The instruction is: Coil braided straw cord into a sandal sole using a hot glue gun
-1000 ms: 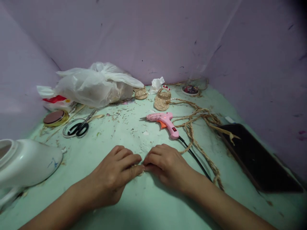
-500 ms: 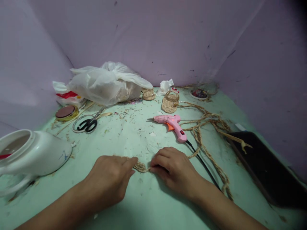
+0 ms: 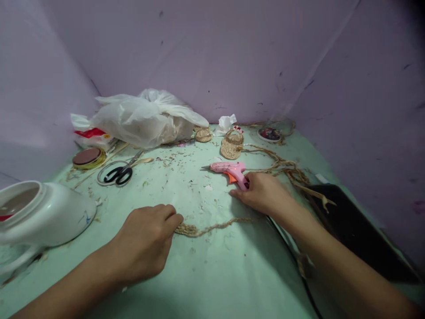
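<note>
My left hand (image 3: 151,241) is closed on one end of a flattened coil of braided jute rope (image 3: 187,229), most of which is hidden under the fingers. A single strand of the braid runs from it to the right across the green tabletop and passes beneath my right arm. My right hand (image 3: 257,190) has its thumb and fingers around the handle of a pink hot glue gun (image 3: 229,167). The gun lies on its side, nozzle to the left, orange trigger showing and a small light lit. Its black cord (image 3: 285,243) trails down under my right forearm.
Scissors (image 3: 118,173) and a tape roll (image 3: 86,158) lie left, near a tipped white jug (image 3: 59,215). Behind are a white plastic bag (image 3: 142,119), a small woven slipper (image 3: 231,146) and a dish (image 3: 269,134). Loose rope (image 3: 282,164) and a dark tablet-like slab (image 3: 352,230) are right.
My right hand has let go of the braid and moved up and right to the glue gun's handle. My left hand stays on the rope coil. The view has shifted slightly.
</note>
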The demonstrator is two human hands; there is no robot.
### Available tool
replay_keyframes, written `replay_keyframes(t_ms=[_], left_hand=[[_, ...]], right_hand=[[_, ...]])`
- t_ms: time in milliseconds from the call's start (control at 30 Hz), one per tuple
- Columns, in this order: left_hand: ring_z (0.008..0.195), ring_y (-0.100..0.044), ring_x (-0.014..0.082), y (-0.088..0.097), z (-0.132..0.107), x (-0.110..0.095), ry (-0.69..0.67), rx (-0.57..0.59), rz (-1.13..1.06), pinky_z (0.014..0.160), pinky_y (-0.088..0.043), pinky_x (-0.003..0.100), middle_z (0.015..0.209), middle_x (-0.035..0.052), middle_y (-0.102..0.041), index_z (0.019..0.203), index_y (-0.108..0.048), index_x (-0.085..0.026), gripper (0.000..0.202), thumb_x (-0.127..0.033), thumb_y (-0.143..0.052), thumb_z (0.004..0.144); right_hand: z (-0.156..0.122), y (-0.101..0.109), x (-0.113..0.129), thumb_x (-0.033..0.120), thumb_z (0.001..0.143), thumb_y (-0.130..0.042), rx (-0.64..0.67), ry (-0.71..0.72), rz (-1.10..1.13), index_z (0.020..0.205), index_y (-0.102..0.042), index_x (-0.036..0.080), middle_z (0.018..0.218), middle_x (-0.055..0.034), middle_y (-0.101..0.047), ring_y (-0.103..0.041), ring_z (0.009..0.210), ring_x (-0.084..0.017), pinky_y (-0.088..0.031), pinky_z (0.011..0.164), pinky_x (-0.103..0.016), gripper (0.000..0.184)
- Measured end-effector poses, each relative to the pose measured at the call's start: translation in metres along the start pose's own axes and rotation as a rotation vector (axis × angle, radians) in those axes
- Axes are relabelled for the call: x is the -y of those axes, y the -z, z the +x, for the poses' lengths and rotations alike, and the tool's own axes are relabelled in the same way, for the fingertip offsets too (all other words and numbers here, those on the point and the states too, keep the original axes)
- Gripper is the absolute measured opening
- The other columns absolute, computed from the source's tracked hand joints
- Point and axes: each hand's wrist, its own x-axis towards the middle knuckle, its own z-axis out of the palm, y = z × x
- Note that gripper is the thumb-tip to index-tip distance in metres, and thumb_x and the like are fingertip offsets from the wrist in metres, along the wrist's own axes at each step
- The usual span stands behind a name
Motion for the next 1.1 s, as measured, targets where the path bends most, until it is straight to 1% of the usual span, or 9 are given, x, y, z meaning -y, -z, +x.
replay_keyframes(t_ms=[67, 133, 333, 433, 500, 633, 767, 933, 1100], left_hand=[[0.068, -0.058, 0.0203, 0.001, 0.000, 0.001, -0.003, 0.098, 0.031, 0.059, -0.046, 0.033, 0.080, 0.0059, -0.059, 0.097, -0.060, -0.018, 0.029, -0.010, -0.043, 0.075], [0.069, -0.058, 0.0202, 0.000, 0.000, 0.004, -0.026, 0.101, 0.039, 0.059, -0.047, 0.033, 0.081, 0.0065, -0.060, 0.098, -0.059, -0.017, 0.028, -0.010, -0.042, 0.077], [0.079, -0.062, 0.0188, -0.021, 0.001, 0.015, -0.004, -0.330, 0.010, 0.063, -0.051, 0.029, 0.095, 0.0078, -0.063, 0.103, -0.057, -0.015, 0.028, -0.007, -0.046, 0.078], [0.080, -0.063, 0.0187, -0.028, 0.002, 0.016, 0.026, -0.441, 0.043, 0.064, -0.052, 0.029, 0.097, 0.0074, -0.064, 0.105, -0.057, -0.015, 0.030, -0.006, -0.049, 0.077], [0.080, -0.064, 0.0187, -0.029, 0.002, 0.016, 0.053, -0.483, 0.074, 0.063, -0.053, 0.029, 0.096, 0.0069, -0.065, 0.103, -0.057, -0.015, 0.027, -0.006, -0.050, 0.078], [0.080, -0.064, 0.0185, -0.027, 0.001, 0.018, 0.112, -0.529, 0.112, 0.062, -0.053, 0.029, 0.095, 0.0061, -0.065, 0.099, -0.059, -0.015, 0.023, -0.009, -0.050, 0.080], [0.080, -0.064, 0.0180, -0.027, 0.000, 0.020, 0.134, -0.529, 0.123, 0.063, -0.053, 0.029, 0.095, 0.0058, -0.065, 0.100, -0.059, -0.016, 0.022, -0.009, -0.049, 0.080], [0.082, -0.064, 0.0186, -0.029, 0.001, 0.017, 0.122, -0.516, 0.123, 0.062, -0.053, 0.029, 0.095, 0.0058, -0.065, 0.100, -0.059, -0.016, 0.025, -0.007, -0.049, 0.078], [0.082, -0.065, 0.0197, -0.029, 0.000, 0.016, 0.109, -0.516, 0.151, 0.063, -0.054, 0.030, 0.096, 0.0069, -0.065, 0.099, -0.059, -0.016, 0.026, -0.006, -0.048, 0.078]], right_hand=[[0.009, -0.004, 0.002, 0.032, 0.060, -0.066, 0.031, -0.015, 0.080, 0.062, -0.061, 0.017, 0.059, -0.0078, -0.060, -0.059, 0.065, -0.027, -0.032, 0.051, -0.030, 0.015], [0.012, -0.007, 0.005, 0.025, 0.064, -0.060, 0.089, -0.015, 0.204, 0.066, -0.062, 0.016, 0.057, -0.0062, -0.060, -0.059, 0.058, -0.022, -0.035, 0.049, -0.028, 0.009], [-0.012, -0.003, 0.011, 0.028, 0.076, -0.054, 0.145, 0.143, 0.686, 0.101, -0.053, 0.016, 0.087, -0.0052, -0.065, -0.053, 0.059, -0.010, -0.042, 0.053, -0.022, 0.028], [-0.030, -0.002, 0.010, 0.035, 0.075, -0.061, 0.187, 0.290, 1.066, 0.105, -0.054, 0.018, 0.093, -0.0040, -0.062, -0.046, 0.059, -0.009, -0.039, 0.052, -0.021, 0.036], [-0.037, -0.003, 0.008, 0.041, 0.078, -0.059, 0.279, 0.344, 1.180, 0.102, -0.058, 0.019, 0.086, -0.0026, -0.061, -0.044, 0.059, -0.009, -0.036, 0.052, -0.021, 0.033], [-0.036, -0.007, 0.001, 0.045, 0.078, -0.059, 0.337, 0.369, 1.150, 0.096, -0.060, 0.019, 0.074, -0.0005, -0.059, -0.041, 0.054, -0.009, -0.033, 0.049, -0.022, 0.031], [-0.027, -0.010, -0.010, 0.042, 0.073, -0.066, 0.304, 0.411, 1.083, 0.096, -0.060, 0.019, 0.084, -0.0036, -0.064, -0.052, 0.063, -0.013, -0.040, 0.056, -0.025, 0.033], [-0.022, -0.008, -0.019, 0.041, 0.074, -0.065, 0.374, 0.467, 0.944, 0.079, -0.064, 0.017, 0.072, -0.0015, -0.061, -0.057, 0.068, -0.016, -0.044, 0.060, -0.026, 0.024], [-0.022, -0.004, -0.022, 0.041, 0.075, -0.063, 0.393, 0.482, 0.817, 0.085, -0.066, 0.017, 0.073, -0.0013, -0.061, -0.054, 0.065, -0.015, -0.043, 0.058, -0.026, 0.027]])
